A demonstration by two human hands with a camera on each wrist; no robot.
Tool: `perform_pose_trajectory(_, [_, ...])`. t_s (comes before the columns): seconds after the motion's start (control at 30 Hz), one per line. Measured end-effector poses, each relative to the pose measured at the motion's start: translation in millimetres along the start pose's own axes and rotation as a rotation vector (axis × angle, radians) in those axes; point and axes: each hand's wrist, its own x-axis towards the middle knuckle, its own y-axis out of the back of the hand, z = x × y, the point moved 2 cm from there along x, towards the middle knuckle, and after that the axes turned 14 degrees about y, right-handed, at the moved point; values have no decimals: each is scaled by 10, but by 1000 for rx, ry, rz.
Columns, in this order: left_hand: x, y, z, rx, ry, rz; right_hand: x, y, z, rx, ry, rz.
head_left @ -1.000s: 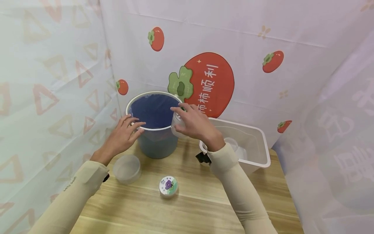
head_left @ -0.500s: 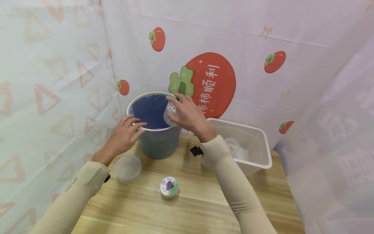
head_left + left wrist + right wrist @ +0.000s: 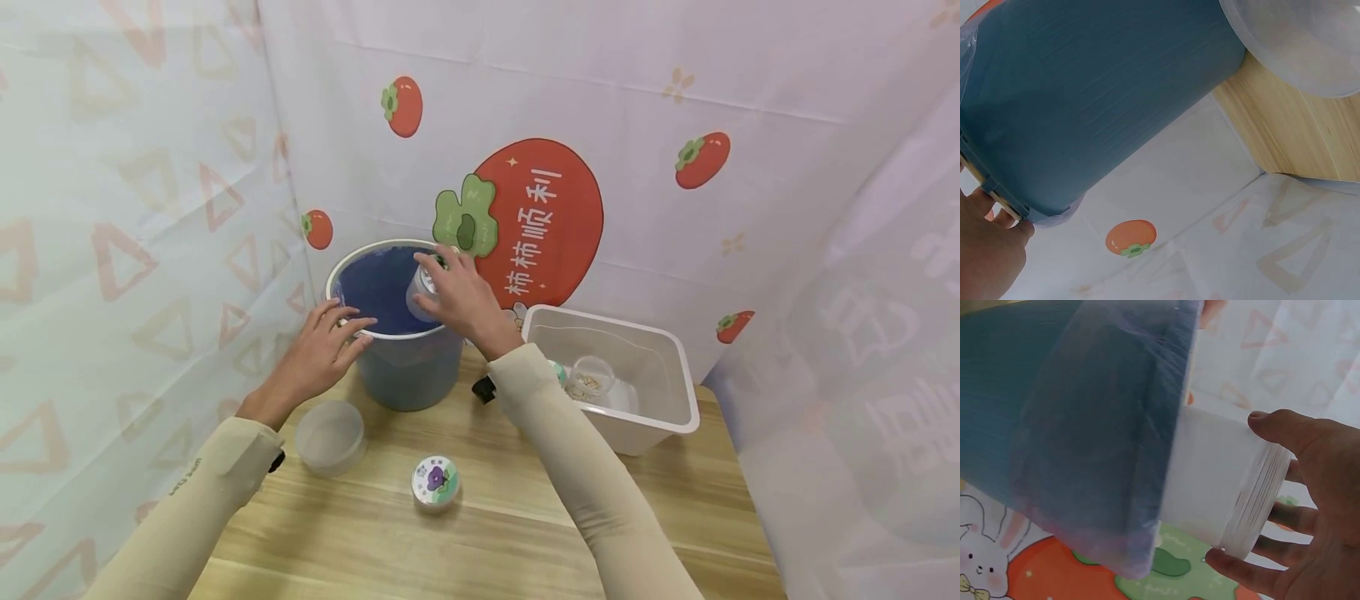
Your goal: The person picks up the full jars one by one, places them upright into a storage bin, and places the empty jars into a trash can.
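Wooden table (image 3: 510,542), hands (image 3: 463,298) at bin (image 3: 408,377), gripped jar (image 3: 1210,478)

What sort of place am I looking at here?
Probably a small makeshift work booth: printed sheets hang close at the back and both sides, and a wooden table holds a lined bin and a white tub.

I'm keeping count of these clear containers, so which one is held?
The clear jar in the right grip, at the mouth of the blue bin. The flower-topped jar and wide round tub stand on the table; another container is in the white box.
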Motion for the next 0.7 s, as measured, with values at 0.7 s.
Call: perform_pose_trajectory(0.7, [-3,-11,-9,-2,-3,17,-65,-237,-66,-86,22,-167])
